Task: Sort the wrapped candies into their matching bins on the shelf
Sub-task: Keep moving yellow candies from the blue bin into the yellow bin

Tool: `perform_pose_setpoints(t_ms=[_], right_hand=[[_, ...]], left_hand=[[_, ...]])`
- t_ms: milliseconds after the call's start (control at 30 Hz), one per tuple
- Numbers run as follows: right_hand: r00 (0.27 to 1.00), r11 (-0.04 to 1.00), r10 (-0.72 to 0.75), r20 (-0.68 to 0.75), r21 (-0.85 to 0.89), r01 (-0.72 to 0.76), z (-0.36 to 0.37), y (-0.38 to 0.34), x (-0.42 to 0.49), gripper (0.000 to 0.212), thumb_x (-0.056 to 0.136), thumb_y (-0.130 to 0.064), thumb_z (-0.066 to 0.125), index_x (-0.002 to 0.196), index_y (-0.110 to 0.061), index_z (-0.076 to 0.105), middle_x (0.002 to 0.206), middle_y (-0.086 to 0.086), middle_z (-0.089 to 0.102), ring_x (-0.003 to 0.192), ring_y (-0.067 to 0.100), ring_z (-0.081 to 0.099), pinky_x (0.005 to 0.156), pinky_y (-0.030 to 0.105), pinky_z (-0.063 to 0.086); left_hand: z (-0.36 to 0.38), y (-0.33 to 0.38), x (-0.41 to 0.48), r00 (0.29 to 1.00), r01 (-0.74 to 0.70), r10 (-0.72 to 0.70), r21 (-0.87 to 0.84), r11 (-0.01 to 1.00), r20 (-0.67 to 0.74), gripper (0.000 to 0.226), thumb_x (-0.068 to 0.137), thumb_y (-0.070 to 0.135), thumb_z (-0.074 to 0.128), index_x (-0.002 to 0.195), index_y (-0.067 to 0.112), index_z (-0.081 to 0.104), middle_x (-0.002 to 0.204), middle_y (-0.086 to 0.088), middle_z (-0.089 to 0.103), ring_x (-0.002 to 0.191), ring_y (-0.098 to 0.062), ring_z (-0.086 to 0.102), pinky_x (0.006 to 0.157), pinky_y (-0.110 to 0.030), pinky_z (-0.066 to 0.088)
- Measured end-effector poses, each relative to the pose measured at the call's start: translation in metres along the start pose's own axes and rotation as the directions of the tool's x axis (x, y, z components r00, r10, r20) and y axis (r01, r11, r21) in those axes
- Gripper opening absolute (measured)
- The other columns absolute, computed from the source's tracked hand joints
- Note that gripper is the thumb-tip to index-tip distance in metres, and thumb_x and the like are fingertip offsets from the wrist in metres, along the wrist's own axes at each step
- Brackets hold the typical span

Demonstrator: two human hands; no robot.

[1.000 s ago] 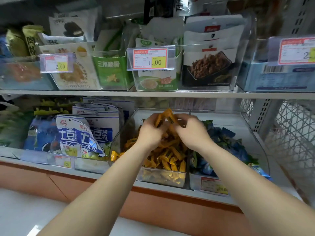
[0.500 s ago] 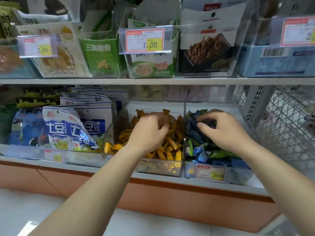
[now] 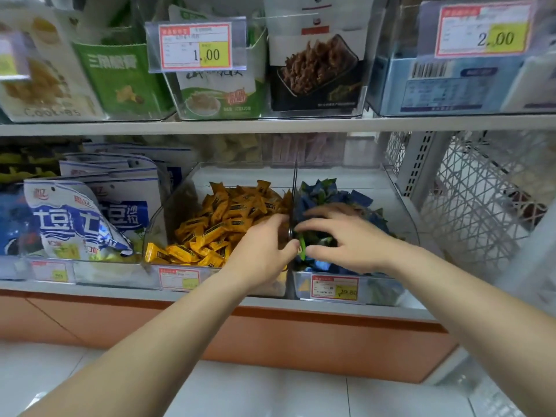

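Shelf (image 3: 120, 291): left hand (image 3: 264, 246) beside right hand (image 3: 349, 236)

Both your arms are out in front, bare as far as they show, angled toward each other. Your left forearm (image 3: 180, 323) runs up from the lower left with the wrist straight. Your left hand (image 3: 264, 248) is back-up, fingers curled under, thumb pointing right. Your right forearm (image 3: 457, 299) comes in from the lower right. Your right hand (image 3: 346, 236) lies palm down, fingers spread and lightly bent, index reaching left, thumb tucked below it. The hands sit just beside each other, and a green candy (image 3: 301, 249) shows between the thumb tips. Which hand has hold of it can't be told from here.
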State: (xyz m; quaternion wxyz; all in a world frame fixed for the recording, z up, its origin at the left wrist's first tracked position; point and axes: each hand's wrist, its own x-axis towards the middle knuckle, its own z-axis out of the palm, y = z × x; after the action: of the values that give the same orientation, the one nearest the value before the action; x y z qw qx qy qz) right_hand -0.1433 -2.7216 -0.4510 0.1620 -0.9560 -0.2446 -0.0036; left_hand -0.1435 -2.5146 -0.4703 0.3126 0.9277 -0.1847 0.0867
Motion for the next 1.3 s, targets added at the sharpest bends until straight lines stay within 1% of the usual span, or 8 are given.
perform_pose_setpoints(t_ms=[233, 400, 533, 633, 800, 867, 1033, 1300], right_hand=[[0.991, 0.948, 0.121, 0.049, -0.302, -0.101, 0.0, 0.023, 0.043, 0.051, 0.078, -0.071, 0.056, 0.126, -0.052, 0.049, 0.162, -0.007, 0.015, 0.14, 0.03, 0.033, 0.103, 0.045, 0.043], [0.977, 0.942, 0.186, -0.102, -0.266, -0.207, -0.021, 0.048, 0.056, 0.045, 0.084, -0.046, 0.064, 0.127, -0.036, 0.053, 0.136, 0.001, 0.041, 0.111, 0.03, 0.055, 0.077, 0.038, 0.048], [0.966, 0.958, 0.234, -0.112, -0.143, -0.248, -0.038, 0.063, 0.05, 0.025, 0.09, -0.035, 0.066, 0.112, -0.025, 0.06, 0.112, 0.004, 0.049, 0.1, 0.03, 0.057, 0.082, 0.043, 0.05], [0.956, 0.955, 0.279, -0.093, -0.081, -0.287, -0.045, 0.056, 0.045, 0.023, 0.089, -0.037, 0.067, 0.111, -0.029, 0.065, 0.12, 0.003, 0.048, 0.103, 0.028, 0.056, 0.085, 0.04, 0.049], [0.965, 0.979, 0.108, -0.239, -0.141, -0.144, -0.042, 0.029, 0.032, 0.048, 0.082, -0.053, 0.065, 0.126, -0.037, 0.057, 0.135, 0.0, 0.05, 0.122, 0.026, 0.045, 0.099, 0.041, 0.043], [0.991, 0.98, 0.007, -0.13, -0.198, -0.033, -0.029, 0.019, 0.031, 0.063, 0.077, -0.065, 0.06, 0.135, -0.041, 0.05, 0.146, -0.003, 0.043, 0.133, 0.025, 0.037, 0.107, 0.044, 0.038], [0.978, 0.952, 0.188, 0.094, -0.263, -0.158, 0.005, 0.022, 0.048, 0.069, 0.08, -0.076, 0.049, 0.142, -0.053, 0.031, 0.162, -0.01, 0.012, 0.149, 0.03, -0.002, 0.112, 0.06, 0.03], [0.98, 0.94, 0.188, -0.066, -0.277, -0.199, 0.016, 0.02, 0.059, 0.051, 0.085, -0.058, 0.059, 0.131, -0.039, 0.051, 0.141, -0.001, 0.044, 0.13, 0.033, 0.039, 0.089, 0.046, 0.05]], left_hand=[[-0.001, -0.001, -0.004, 1.0, 0.001, -0.001, -0.034, 0.999, 0.009, 0.047, 0.094, 0.036, 0.061, 0.138, 0.023, 0.051, 0.123, 0.005, 0.063, 0.102, -0.013, 0.062, 0.089, -0.035, 0.055], [-0.001, -0.003, -0.005, 1.0, 0.0, 0.001, -0.047, 0.999, 0.029, 0.05, 0.095, 0.036, 0.06, 0.142, 0.023, 0.048, 0.127, 0.005, 0.062, 0.103, -0.014, 0.062, 0.09, -0.036, 0.055], [-0.002, -0.004, -0.004, 0.999, -0.001, 0.003, -0.055, 0.998, 0.041, 0.052, 0.095, 0.037, 0.06, 0.143, 0.022, 0.048, 0.128, 0.005, 0.062, 0.107, -0.014, 0.062, 0.092, -0.036, 0.054], [-0.003, -0.003, -0.004, 0.999, 0.003, 0.001, -0.073, 0.997, 0.054, 0.052, 0.095, 0.037, 0.061, 0.143, 0.023, 0.048, 0.128, 0.004, 0.062, 0.109, -0.013, 0.061, 0.093, -0.036, 0.054], [-0.004, -0.003, -0.003, 0.998, 0.01, -0.006, -0.068, 0.998, 0.062, 0.052, 0.095, 0.038, 0.061, 0.143, 0.024, 0.047, 0.128, 0.005, 0.061, 0.108, -0.014, 0.06, 0.092, -0.036, 0.054], [-0.004, -0.003, -0.003, 0.998, 0.01, -0.006, -0.072, 0.997, 0.059, 0.051, 0.095, 0.038, 0.061, 0.142, 0.024, 0.048, 0.127, 0.005, 0.062, 0.106, -0.014, 0.061, 0.091, -0.036, 0.055], [-0.003, -0.002, -0.005, 0.999, 0.007, -0.005, -0.067, 0.998, 0.041, 0.049, 0.095, 0.037, 0.061, 0.141, 0.025, 0.049, 0.128, 0.005, 0.062, 0.111, -0.013, 0.06, 0.094, -0.036, 0.054], [-0.001, -0.004, -0.004, 1.0, -0.002, 0.003, -0.04, 0.999, 0.023, 0.053, 0.095, 0.038, 0.06, 0.144, 0.024, 0.046, 0.135, 0.004, 0.059, 0.119, -0.013, 0.056, 0.099, -0.034, 0.051]])
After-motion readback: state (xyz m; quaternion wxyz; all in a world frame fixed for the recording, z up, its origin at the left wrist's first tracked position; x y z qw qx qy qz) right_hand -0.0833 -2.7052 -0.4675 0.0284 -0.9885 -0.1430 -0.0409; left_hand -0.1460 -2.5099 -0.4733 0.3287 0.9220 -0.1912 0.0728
